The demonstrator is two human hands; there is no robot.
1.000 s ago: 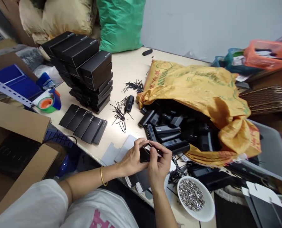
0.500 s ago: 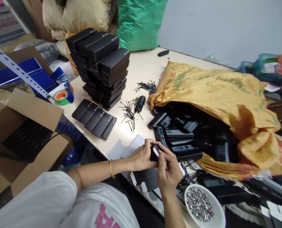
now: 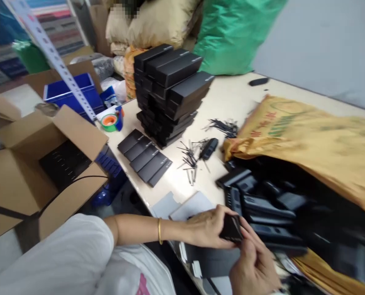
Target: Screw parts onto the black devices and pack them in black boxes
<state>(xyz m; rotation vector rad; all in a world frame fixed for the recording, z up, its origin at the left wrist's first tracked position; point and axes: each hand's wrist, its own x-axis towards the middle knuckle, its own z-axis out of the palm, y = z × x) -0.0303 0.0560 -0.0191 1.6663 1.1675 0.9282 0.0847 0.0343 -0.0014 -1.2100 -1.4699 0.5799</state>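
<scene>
A gold bangle (image 3: 159, 232) accompanies a white T-shirt (image 3: 81, 258) with a pink print (image 3: 143, 284).

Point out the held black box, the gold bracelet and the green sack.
Held black box (image 3: 230, 228): head view, middle of its visible face.
Gold bracelet (image 3: 159, 232): head view, visible front of the band.
Green sack (image 3: 231, 41): head view, middle of its visible side.

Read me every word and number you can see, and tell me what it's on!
No text here can be read clearly.
Stacked black boxes: white print, too small to read.
Row of black boxes: white print, too small.
Black box in the left hand: pale marks, too small.
Yellow bag: red characters and green print, too blurred.
White shirt: a bit of pink print, no letters clear.
</scene>
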